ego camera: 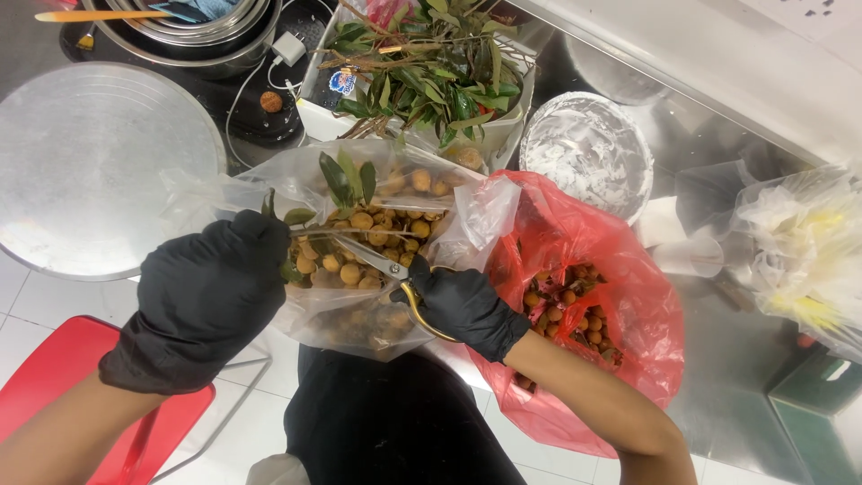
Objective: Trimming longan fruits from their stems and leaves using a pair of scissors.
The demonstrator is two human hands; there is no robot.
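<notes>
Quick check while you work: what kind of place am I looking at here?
Probably a food-prep area, perhaps a small kitchen or stall. A stainless steel counter holds a box of cut leafy branches, and the gloved right hand works scissors over a clear bag of small brown fruit; a stacked metal pot sits nearby.

Scissors handles hidden in right hand, twig end inside left hand, red stool cut off.

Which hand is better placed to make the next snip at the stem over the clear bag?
Right, most likely. The right hand in a black glove already holds the gold-handled scissors, blades open at the thin brown stem. The left hand grips that stem's leafy end above the clear plastic bag of round tan fruit.
</notes>
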